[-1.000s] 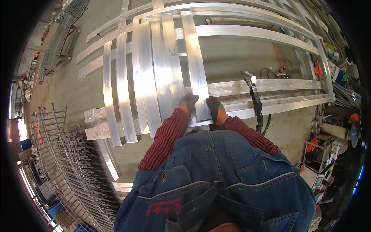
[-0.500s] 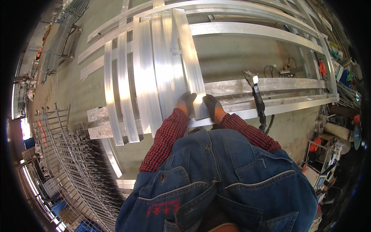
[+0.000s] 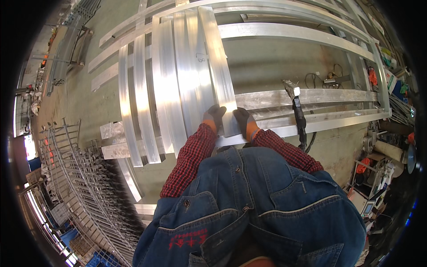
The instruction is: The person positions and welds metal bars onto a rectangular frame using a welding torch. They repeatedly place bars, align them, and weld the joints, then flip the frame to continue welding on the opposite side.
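Note:
My left hand [image 3: 214, 117] and my right hand [image 3: 246, 123], both in dark gloves with orange cuffs, grip the near end of a long silvery metal bar [image 3: 219, 60] from its two sides. The bar runs away from me, slightly aslant. Directly left of it, several wide silvery metal bars [image 3: 180, 84] lie close together, one bearing a handwritten mark. Two narrower bars [image 3: 141, 89] lie apart, further left. All of them rest across the long rails of a metal frame [image 3: 311, 123]. My fingertips are partly hidden against the bar's edges.
A dark upright arm with a pale head [image 3: 298, 113] stands at the frame's near rail, right of my hands. Ladder-like metal racks [image 3: 75, 173] fill the lower left. Cables [image 3: 318, 80] lie on the floor beyond the rails. A cluttered cart [image 3: 367, 178] stands at the right.
The view has shifted very slightly. Both hands keep their hold on the bar's near end, and the bar shows no clear movement.

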Demonstrator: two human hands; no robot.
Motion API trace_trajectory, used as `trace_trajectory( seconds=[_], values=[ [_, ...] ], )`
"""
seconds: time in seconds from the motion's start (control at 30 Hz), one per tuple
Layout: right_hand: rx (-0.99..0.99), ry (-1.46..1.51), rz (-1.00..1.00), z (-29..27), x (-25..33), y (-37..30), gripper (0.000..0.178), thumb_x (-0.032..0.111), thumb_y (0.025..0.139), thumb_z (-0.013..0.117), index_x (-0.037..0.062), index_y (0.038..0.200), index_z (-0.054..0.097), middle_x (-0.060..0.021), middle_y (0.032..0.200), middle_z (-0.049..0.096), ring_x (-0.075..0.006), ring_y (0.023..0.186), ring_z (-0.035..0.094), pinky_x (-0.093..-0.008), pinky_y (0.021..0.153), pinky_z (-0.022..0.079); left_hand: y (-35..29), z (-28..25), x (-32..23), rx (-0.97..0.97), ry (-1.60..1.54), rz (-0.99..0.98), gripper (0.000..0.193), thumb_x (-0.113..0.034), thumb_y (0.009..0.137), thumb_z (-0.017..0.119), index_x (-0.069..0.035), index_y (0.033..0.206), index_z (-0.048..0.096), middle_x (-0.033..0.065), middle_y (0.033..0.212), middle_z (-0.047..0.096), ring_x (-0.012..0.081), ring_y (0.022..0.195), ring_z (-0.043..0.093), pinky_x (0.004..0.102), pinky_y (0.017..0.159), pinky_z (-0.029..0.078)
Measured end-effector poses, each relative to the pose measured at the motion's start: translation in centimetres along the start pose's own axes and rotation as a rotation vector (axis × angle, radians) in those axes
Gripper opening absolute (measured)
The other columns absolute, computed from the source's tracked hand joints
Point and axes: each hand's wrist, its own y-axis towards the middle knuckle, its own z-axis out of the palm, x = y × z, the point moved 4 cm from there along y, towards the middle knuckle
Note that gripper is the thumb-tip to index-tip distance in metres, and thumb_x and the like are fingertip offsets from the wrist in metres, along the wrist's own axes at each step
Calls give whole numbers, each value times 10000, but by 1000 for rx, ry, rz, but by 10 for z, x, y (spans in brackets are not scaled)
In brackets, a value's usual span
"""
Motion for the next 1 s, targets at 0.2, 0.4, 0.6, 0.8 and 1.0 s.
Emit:
trace_trajectory(
  seconds=[0.2,0.4,0.6,0.8,1.0],
  values=[
    [18,1,20,0,5,-1,499,393,1083,580,-4,1369,680,-114,1121,742,-183,993,657,-354,895,546,2,-1,3,13,-8,30,627,-351,987,760,32,1464,624,172,1245,757,266,1025,739,400,874,597],
    [46,-49,-49,-3,3,4,475,343,1090,618,-13,1402,659,-139,1176,753,-201,1017,691,-364,897,568,25,-7,5,16,101,75,656,-312,974,793,65,1474,597,151,1172,770,225,949,736,381,807,608],
    [77,-457,-386,-8,5,7,512,367,1090,592,-45,1387,651,-174,1148,746,-235,985,693,-371,898,564,22,-18,-29,-32,348,-69,610,-433,951,810,-30,1395,704,128,1159,797,234,978,749,407,907,597],
    [83,-255,77,-12,-1,19,486,343,1067,647,-39,1366,678,-156,1094,753,-212,939,694,-361,863,572,9,-20,-72,-12,533,-143,583,-494,915,835,-32,1267,792,133,1096,808,235,992,740,398,924,584],
    [109,-185,98,-11,2,19,485,323,1080,653,-57,1380,672,-127,1142,756,-187,1006,699,-351,914,584,8,-23,-73,-19,497,-162,572,-474,920,841,-13,1257,791,162,1167,802,269,1081,737,419,982,575]
  ],
)
